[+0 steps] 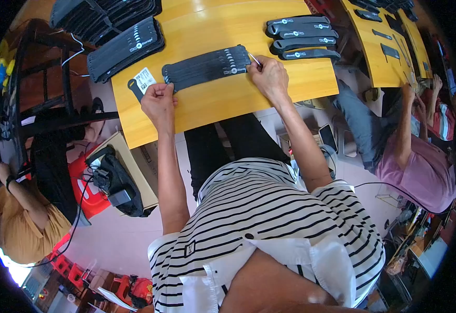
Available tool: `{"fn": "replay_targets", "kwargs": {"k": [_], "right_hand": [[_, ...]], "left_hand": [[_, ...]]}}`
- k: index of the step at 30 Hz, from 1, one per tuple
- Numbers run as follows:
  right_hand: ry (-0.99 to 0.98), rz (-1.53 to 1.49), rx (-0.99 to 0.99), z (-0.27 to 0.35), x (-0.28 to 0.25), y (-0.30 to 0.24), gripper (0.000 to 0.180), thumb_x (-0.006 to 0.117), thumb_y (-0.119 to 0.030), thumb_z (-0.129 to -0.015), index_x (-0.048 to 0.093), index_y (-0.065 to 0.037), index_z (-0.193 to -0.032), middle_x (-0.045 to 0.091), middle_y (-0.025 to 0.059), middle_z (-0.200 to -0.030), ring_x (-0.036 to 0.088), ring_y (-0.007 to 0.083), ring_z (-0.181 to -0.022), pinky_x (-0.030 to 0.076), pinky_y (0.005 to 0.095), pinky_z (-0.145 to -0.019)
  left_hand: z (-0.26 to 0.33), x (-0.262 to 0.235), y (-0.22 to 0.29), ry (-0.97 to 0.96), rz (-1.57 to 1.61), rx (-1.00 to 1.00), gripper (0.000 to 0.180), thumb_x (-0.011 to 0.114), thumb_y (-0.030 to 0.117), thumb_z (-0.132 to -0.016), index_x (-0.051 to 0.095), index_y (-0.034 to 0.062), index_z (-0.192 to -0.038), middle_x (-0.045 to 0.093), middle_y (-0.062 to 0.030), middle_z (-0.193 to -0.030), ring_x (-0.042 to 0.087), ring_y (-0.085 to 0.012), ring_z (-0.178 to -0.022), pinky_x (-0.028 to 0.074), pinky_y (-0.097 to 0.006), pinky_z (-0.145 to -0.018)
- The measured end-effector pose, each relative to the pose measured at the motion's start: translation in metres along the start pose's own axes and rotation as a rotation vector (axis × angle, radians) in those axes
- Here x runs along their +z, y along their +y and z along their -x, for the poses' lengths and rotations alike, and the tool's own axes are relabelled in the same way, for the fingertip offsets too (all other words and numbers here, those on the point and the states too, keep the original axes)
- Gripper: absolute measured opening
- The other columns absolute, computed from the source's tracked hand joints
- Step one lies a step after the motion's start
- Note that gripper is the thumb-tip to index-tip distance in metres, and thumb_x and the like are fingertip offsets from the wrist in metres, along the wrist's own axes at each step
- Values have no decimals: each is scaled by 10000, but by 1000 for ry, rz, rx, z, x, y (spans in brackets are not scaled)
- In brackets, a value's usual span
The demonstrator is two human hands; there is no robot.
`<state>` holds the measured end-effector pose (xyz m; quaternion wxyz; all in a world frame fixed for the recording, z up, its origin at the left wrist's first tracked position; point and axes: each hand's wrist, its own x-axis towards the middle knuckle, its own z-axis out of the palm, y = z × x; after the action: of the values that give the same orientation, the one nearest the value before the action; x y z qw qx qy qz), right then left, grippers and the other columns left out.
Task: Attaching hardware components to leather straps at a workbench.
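A fanned row of black straps (202,68) with white printing lies across the middle of the yellow table (207,112). At its left end, my left hand (159,103) has thumb and fingers pinched together against the strap edge; what is between them is hidden. Beside those fingers, a white printed label (144,80) lies over another black strap (133,88) with a rounded end. My right hand (270,78) is closed at the row's right end, gripping a thin white stick-like piece (254,59) whose tip points toward the straps. Its exact kind is unclear.
Stacked black straps (126,49) lie at the table's left, with a larger dark pile (102,18) behind. Several looped black straps (303,37) lie at the right. A cardboard box (147,177) stands below left. People work on both sides; another yellow table (366,49) is at far right.
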<state>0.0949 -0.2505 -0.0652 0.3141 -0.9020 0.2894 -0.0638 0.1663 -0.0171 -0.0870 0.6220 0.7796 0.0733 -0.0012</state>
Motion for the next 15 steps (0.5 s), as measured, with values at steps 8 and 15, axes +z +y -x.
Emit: {"fn": "replay_targets", "kwargs": {"k": [8, 15], "right_hand": [[16, 1, -8, 0, -1, -3, 158, 621, -221, -717, 615, -66, -687, 620, 154, -676, 605, 344, -686, 469, 427, -629], [-38, -8, 0, -6, -2, -1, 132, 621, -204, -716, 609, -73, -708, 625, 153, -707, 608, 336, -726, 469, 425, -643]], "left_hand": [[-2, -1, -3, -9, -8, 26, 123, 665, 35, -748, 562, -10, -699, 547, -32, -573, 505, -85, -426, 404, -209, -385], [-9, -3, -3, -30, -10, -58, 120, 655, 17, -749, 536, -4, -742, 519, -25, -567, 504, -103, -410, 403, -224, -378]]}}
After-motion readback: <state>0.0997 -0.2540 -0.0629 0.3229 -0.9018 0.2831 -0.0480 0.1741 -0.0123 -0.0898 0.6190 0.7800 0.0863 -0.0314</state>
